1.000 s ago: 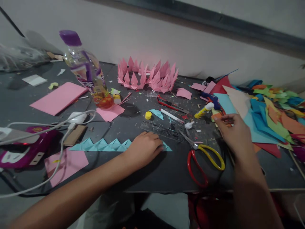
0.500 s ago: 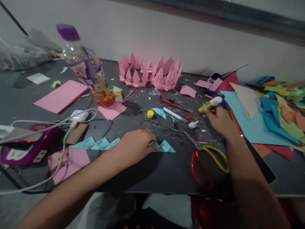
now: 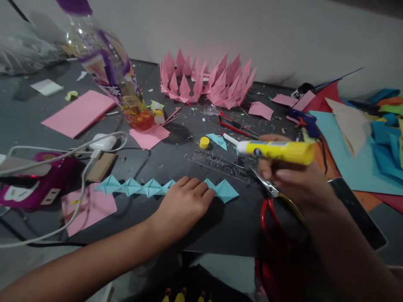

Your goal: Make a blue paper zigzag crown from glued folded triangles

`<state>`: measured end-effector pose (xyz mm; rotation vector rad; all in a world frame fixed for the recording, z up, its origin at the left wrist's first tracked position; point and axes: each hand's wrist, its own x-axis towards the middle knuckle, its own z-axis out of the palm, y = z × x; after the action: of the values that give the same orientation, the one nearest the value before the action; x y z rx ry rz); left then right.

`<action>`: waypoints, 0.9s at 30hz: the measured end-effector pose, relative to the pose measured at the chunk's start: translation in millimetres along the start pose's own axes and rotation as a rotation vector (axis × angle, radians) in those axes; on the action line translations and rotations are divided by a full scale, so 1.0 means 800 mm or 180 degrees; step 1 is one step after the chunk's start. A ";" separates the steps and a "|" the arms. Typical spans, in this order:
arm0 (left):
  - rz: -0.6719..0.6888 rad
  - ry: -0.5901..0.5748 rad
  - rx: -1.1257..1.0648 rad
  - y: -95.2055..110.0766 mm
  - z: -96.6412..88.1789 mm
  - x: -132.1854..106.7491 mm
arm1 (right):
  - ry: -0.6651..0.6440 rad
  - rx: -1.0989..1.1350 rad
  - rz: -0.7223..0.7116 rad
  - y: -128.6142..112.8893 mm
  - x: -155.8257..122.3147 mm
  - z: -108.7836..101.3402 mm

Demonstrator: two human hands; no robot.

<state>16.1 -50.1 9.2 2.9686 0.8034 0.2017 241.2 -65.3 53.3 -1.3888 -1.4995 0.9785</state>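
My left hand [image 3: 185,203] lies flat with its fingers together on a chain of folded light-blue paper triangles [image 3: 135,186] on the dark table [image 3: 220,228]. The chain's right end [image 3: 225,191] sticks out past my fingertips. My right hand [image 3: 296,182] is closed round a yellow glue tube [image 3: 277,150], held level above the table with its white tip pointing left. Red and yellow scissors [image 3: 270,201] lie under that hand, partly hidden.
A pink paper crown [image 3: 204,82] stands at the back. A purple-capped bottle [image 3: 107,71] is at left, pink sheets [image 3: 78,113], white cables [image 3: 63,157], a purple device [image 3: 37,184]. A clear ruler [image 3: 220,165], yellow cap [image 3: 204,142], coloured paper pile [image 3: 362,142] at right.
My right hand picked up the glue tube from near the paper pile and carried it toward me, over the scissors. My left hand stayed on the blue chain.
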 end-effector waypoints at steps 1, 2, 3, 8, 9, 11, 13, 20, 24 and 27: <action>0.0025 0.0085 0.0007 0.001 0.001 -0.004 | -0.0014 -0.0319 -0.0072 0.001 -0.002 0.008; 0.0032 0.0173 0.0002 0.002 0.003 -0.007 | -0.0029 -0.0629 -0.0136 0.003 -0.004 0.016; 0.0026 0.0264 -0.0015 0.002 0.005 -0.009 | -0.0048 -0.0861 -0.0202 0.006 -0.006 0.024; -0.0026 0.0573 -0.0255 -0.004 0.017 -0.013 | -0.0662 -0.1382 -0.0283 0.026 -0.009 0.050; -0.0045 0.0620 -0.0290 -0.005 0.019 -0.013 | -0.0777 -0.1435 -0.0300 0.029 -0.007 0.052; -0.0099 0.0689 -0.0327 -0.007 0.024 -0.013 | -0.0987 -0.1515 -0.0379 0.034 -0.003 0.055; -0.0166 0.0733 -0.0340 -0.007 0.027 -0.012 | -0.1182 -0.1598 -0.0491 0.038 0.002 0.055; -0.0264 0.0864 -0.0419 -0.008 0.028 -0.009 | -0.1351 -0.1683 -0.0779 0.042 0.006 0.053; -0.0302 0.0936 -0.0382 -0.008 0.028 -0.009 | -0.1297 -0.1602 -0.0974 0.040 0.005 0.059; -0.0367 0.0914 -0.0366 -0.007 0.028 -0.010 | -0.1237 -0.1920 -0.1011 0.043 0.005 0.060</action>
<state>9.8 -49.4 -14.7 2.8113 0.9519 0.6551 207.2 -58.4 5.4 -1.3333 -2.3649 0.6367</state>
